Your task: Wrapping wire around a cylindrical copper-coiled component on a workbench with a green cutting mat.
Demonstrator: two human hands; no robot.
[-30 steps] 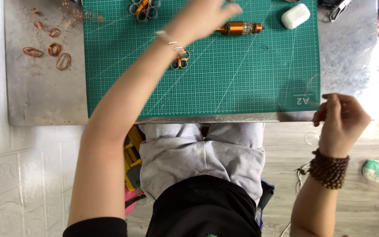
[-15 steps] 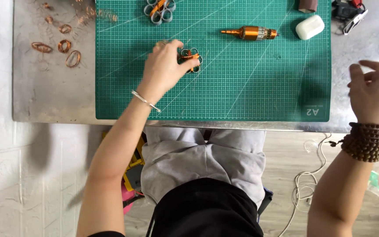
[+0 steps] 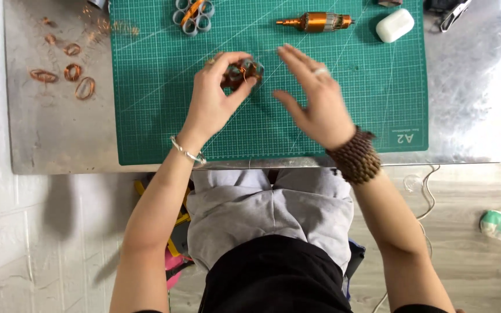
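My left hand [image 3: 215, 98] grips a small wound piece with copper wire and grey rings [image 3: 243, 72], held just above the green cutting mat [image 3: 163, 116]. My right hand [image 3: 311, 98] hovers right beside it, fingers spread and empty, with a ring on one finger and a beaded cuff on the wrist. A thin wire seems to run from the piece toward my right fingers. A copper-wound rotor [image 3: 315, 22] lies at the mat's far edge. Another grey-ringed piece with orange wire [image 3: 191, 13] sits at the top of the mat.
Several loose copper wire coils [image 3: 68, 72] lie on the metal table top [image 3: 59, 139] left of the mat. A white oblong case [image 3: 395, 25] rests near the rotor. Tools and small items crowd the far right edge. A cable and a green-white tape roll [image 3: 497, 225] lie on the floor.
My left hand has lifted the wound piece off the mat. My right hand has swung in from the table's right edge to just beside it, over the mat.
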